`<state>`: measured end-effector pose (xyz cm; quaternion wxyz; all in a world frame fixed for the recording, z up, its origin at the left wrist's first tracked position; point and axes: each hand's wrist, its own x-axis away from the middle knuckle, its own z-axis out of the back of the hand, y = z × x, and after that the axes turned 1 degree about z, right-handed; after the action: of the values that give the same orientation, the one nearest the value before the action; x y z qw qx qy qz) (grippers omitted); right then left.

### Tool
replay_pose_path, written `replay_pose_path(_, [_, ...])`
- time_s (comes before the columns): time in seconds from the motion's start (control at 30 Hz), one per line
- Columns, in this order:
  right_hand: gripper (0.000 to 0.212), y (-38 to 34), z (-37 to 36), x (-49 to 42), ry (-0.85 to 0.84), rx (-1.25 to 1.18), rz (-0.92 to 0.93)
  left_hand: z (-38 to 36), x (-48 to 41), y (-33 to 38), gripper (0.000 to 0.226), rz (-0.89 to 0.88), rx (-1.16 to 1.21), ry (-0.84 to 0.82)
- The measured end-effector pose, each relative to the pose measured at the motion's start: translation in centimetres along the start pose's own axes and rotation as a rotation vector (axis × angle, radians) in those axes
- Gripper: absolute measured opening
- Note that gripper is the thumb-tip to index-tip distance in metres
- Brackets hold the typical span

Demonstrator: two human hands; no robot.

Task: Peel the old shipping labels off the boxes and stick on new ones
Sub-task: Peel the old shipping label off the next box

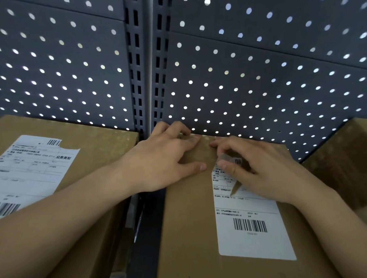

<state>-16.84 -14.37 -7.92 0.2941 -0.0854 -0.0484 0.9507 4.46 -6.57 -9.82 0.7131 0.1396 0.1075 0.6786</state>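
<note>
Step in hand: removal of the old label [252, 241] from the centre box [190, 222], which stands on the shelf against the perforated back panel [260, 83]. The label lies on the box top, right of centre. Its far end is lifted and curled [232, 160]; the rest, including the barcode, lies flat and stuck down. The right hand [264, 171] grasps the lifted end, thumb and forefinger pinched on the paper. The left hand [164, 158] lies flat on the far left of the box top, fingers extended and spread, holding nothing, apparently bracing the box. The next move probably calls for a slow, low pull toward the near edge while the box is held down, since a fast pull may tear the paper. The left box [98, 142] carries its own label [28, 173], torn at the top edge.
</note>
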Motion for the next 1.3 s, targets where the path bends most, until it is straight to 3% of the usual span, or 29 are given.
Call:
replay_pose_path(0.13, [0.013, 0.19, -0.05, 0.02, -0.016, -0.1, 0.003, 0.05, 0.02, 0.0, 0.078, -0.004, -0.004, 0.002])
replay_pose_path(0.47, [0.012, 0.42, -0.1, -0.11, -0.034, -0.211, -0.034, 0.28, 0.16, 0.22, 0.089, 0.001, -0.011, -0.022])
replay_pose_path(0.8, [0.021, -0.25, 0.05, -0.23, -0.062, -0.028, 0.031, 0.26, 0.26, 0.42, 0.088, 0.02, 0.001, -0.038])
replay_pose_path(1.3, [0.02, 0.33, -0.38, 0.51, 0.166, 0.06, 0.239, 0.36, 0.29, 0.54, 0.086, 0.019, -0.003, -0.043])
